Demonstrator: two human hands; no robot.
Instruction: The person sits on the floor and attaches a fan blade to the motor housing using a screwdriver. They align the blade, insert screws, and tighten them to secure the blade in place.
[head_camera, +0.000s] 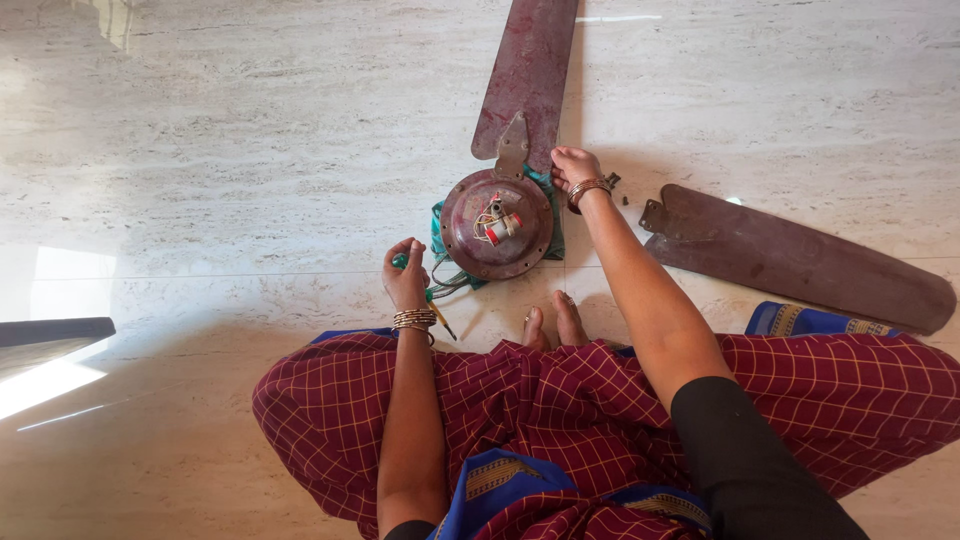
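On a polished marble floor (250, 150), the right hand (572, 166) grips the rusty round fan motor (497, 224) at its rim beside an attached blade (527, 70); the left hand (405, 277) clasps a green-handled screwdriver (432, 305).

The scene is bright, lit by daylight that enters from about nine o'clock. The polished marble floor (250, 150) throws back strong glare: a white patch at eight o'clock, a paler sheen at eleven o'clock, a thin streak at one o'clock. Soft shadows fall toward three o'clock, darkest beside the loose fan blade (800, 255) and under the checked maroon cloth (560, 400). Focus is sharp across the centre. The wide lens bends lines slightly at the edges. No motion blur shows.
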